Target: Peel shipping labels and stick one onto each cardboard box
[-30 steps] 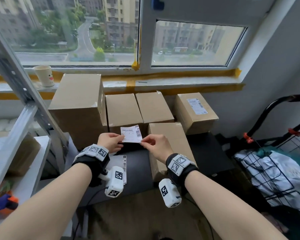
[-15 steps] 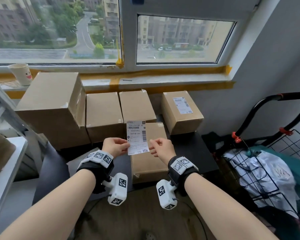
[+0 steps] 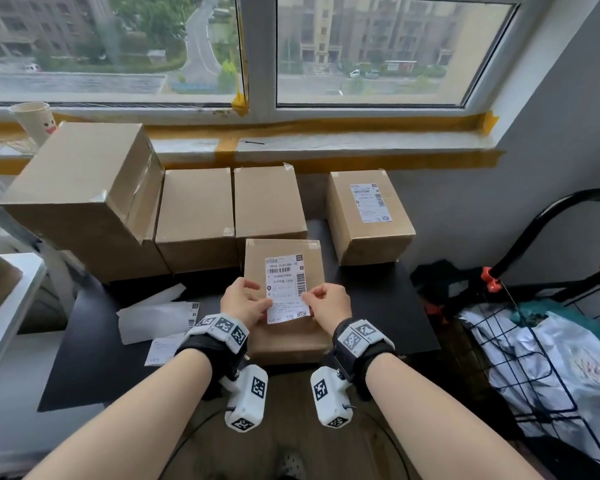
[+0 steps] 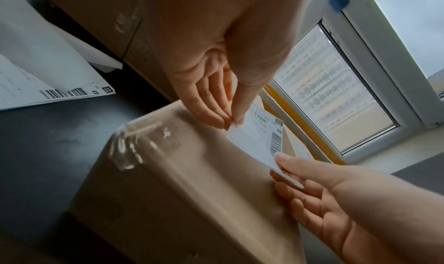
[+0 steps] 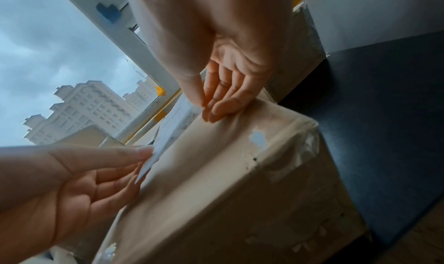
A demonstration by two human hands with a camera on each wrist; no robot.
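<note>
Both hands hold a white shipping label (image 3: 286,289) upright over the top of the nearest cardboard box (image 3: 288,344). My left hand (image 3: 253,301) pinches its left edge and my right hand (image 3: 314,299) pinches its right edge. In the left wrist view thumb and fingers (image 4: 225,119) nip the label (image 4: 259,137) just above the taped box (image 4: 180,182). The right wrist view shows the same pinch (image 5: 204,104) on the label (image 5: 173,127), with its near edge raised off the box (image 5: 216,173). Whether the far edge touches the box is unclear.
Behind stand a large box (image 3: 80,185), two plain boxes (image 3: 196,206) (image 3: 267,199) and a labelled box (image 3: 368,230) at the right. Loose backing papers (image 3: 153,320) lie on the black table (image 3: 378,306). A wire cart (image 3: 551,341) stands at the right, a paper cup (image 3: 35,119) on the sill.
The label has turned from lying sideways to upright. Both hands have carried it down and to the right, over the top of the nearest box.
</note>
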